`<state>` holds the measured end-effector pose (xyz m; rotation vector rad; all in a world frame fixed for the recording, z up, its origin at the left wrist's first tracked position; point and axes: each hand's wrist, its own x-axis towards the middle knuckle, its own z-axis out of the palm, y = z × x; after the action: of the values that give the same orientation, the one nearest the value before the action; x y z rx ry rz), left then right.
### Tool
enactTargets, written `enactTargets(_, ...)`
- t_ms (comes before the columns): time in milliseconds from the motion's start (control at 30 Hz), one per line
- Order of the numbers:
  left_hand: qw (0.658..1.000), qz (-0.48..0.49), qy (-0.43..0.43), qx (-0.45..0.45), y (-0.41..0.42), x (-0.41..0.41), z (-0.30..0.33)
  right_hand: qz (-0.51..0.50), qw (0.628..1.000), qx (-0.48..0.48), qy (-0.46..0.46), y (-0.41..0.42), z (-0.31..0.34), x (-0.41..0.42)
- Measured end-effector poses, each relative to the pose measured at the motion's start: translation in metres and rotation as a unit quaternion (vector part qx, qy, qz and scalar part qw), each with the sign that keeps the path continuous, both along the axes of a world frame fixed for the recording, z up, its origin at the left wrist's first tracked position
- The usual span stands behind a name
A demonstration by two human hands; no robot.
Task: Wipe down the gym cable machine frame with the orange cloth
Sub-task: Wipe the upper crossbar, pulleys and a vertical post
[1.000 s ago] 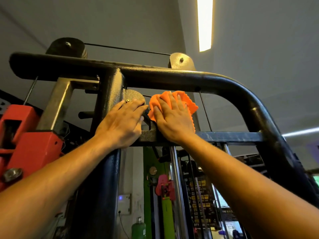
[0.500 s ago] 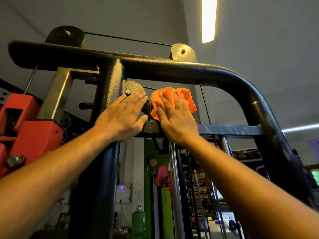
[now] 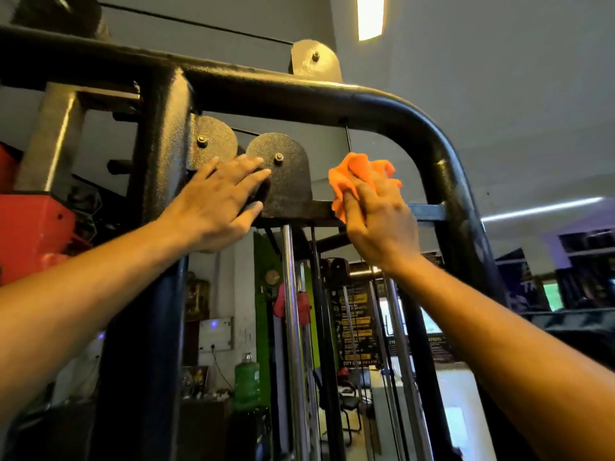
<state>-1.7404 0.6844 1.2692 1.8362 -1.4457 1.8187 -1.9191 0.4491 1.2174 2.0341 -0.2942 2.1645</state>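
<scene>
Orange cloth (image 3: pixel 357 176), speckled black frame (image 3: pixel 332 98), red machine part (image 3: pixel 40 234), green bottle (image 3: pixel 247 380), chrome rods (image 3: pixel 293 311).

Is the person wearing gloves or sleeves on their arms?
No. Both the left hand and the right hand are bare, with no gloves, rings or watch showing. Both forearms are uncovered too; no sleeve reaches into the picture.

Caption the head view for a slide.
Right hand wipes the crossbar with orange cloth; left hand braces nearby.
</scene>
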Motion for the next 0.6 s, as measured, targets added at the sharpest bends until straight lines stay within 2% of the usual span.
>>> enactTargets(67,1.000,-0.003,-0.009,0.014,-0.020,-0.009,-0.004,-0.004,0.999,-0.008,0.040,0.000,-0.009,0.018)
enactTargets(133,1.000,-0.012,-0.006,0.024,-0.039,-0.015,-0.007,-0.015,0.993,-0.058,0.097,-0.007,-0.023,0.038)
enactTargets(200,0.999,-0.021,0.002,0.028,-0.053,-0.018,-0.010,-0.029,0.990,-0.092,0.105,-0.026,-0.030,0.036)
enactTargets(267,0.999,-0.024,0.006,0.029,-0.061,-0.020,-0.011,-0.039,0.994,-0.066,0.078,-0.054,-0.030,0.022)
enactTargets(333,0.999,-0.025,0.006,0.031,-0.064,-0.020,-0.012,-0.021,0.999,0.012,0.047,-0.077,-0.028,0.007)
enactTargets(433,0.999,-0.027,0.009,0.021,-0.070,-0.020,-0.016,-0.003,0.998,0.060,0.014,-0.072,-0.027,0.016)
enactTargets(600,0.999,-0.024,-0.008,0.035,-0.095,-0.032,-0.016,-0.023,0.996,-0.062,0.053,-0.064,-0.028,0.023)
